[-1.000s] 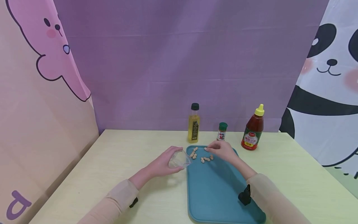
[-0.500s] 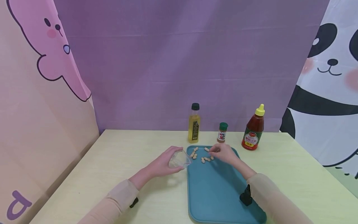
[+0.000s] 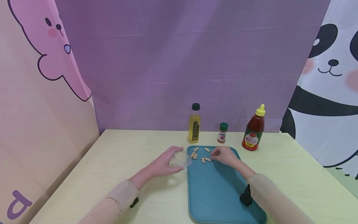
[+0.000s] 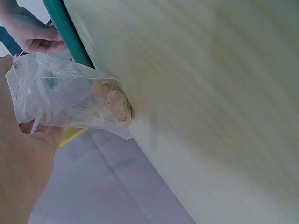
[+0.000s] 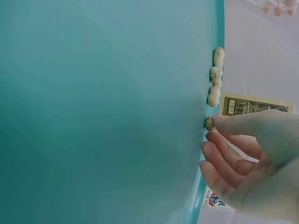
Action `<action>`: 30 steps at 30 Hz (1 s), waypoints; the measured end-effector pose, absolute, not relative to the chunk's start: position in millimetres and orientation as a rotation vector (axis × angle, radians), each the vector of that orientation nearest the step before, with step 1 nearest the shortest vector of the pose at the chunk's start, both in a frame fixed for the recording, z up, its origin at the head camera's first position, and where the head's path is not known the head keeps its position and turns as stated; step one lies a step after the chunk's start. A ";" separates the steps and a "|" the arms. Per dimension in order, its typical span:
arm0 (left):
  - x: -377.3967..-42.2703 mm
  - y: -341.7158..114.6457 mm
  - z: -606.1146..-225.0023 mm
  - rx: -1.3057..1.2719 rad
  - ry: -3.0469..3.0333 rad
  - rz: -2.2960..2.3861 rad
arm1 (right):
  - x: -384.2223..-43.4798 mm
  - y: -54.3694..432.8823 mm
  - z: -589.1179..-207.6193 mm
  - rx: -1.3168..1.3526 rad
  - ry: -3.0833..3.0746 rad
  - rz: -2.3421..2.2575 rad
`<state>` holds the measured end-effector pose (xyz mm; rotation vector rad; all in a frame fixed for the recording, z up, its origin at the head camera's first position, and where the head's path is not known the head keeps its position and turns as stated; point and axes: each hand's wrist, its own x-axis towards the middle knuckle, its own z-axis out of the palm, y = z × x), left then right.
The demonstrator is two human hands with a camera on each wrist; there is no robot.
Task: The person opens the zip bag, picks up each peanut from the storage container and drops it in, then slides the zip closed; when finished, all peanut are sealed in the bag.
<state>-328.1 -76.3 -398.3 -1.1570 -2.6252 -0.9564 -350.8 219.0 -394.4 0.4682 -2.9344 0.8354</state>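
Observation:
In the head view my left hand [image 3: 167, 161] holds a clear zip bag [image 3: 180, 159], fingers and thumb around it, beside the tray's left edge. Unshelled peanuts [image 4: 117, 105] lie at the bag's bottom in the left wrist view. A blue-green tray [image 3: 215, 193] bears several more peanuts [image 3: 195, 153] near its far end. Over that end is my right hand [image 3: 223, 155], its thumb and index finger pinching one peanut [image 5: 209, 123] low at the tray. In the head view the fingers hide this peanut.
Behind the tray stand an oil bottle [image 3: 194, 128], a small green-capped seasoning jar [image 3: 222, 133] and a red sauce bottle [image 3: 253, 132] with a yellow cap. They are on the pale table [image 3: 134, 146], with a purple backdrop [image 3: 156, 62] behind.
From the peanut at the tray's far edge, my right hand has moved right and nearer, and its fingers now cover the rightmost peanut of the row. The left hand stays still with the bag.

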 end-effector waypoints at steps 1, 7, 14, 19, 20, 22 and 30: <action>-328.3 -76.1 -398.1 -1.158 -2.623 -0.952 | -351.4 219.3 -394.7 0.480 -2.934 0.824; -328.4 -75.7 -397.5 -1.159 -2.618 -0.947 | -352.6 221.0 -393.6 0.529 -2.931 0.836; -327.9 -75.9 -398.1 -1.161 -2.618 -0.969 | -349.6 223.2 -393.4 0.456 -2.922 0.884; -327.6 -76.1 -398.2 -1.168 -2.609 -0.955 | -348.9 223.3 -393.5 0.426 -2.967 0.849; -327.9 -76.1 -398.5 -1.172 -2.605 -0.953 | -349.2 223.2 -393.6 0.419 -2.977 0.845; -328.4 -76.1 -399.0 -1.179 -2.595 -0.943 | -349.3 222.9 -393.1 0.416 -2.992 0.839; -328.5 -76.3 -400.1 -1.189 -2.597 -0.945 | -348.7 223.1 -393.5 0.410 -3.005 0.826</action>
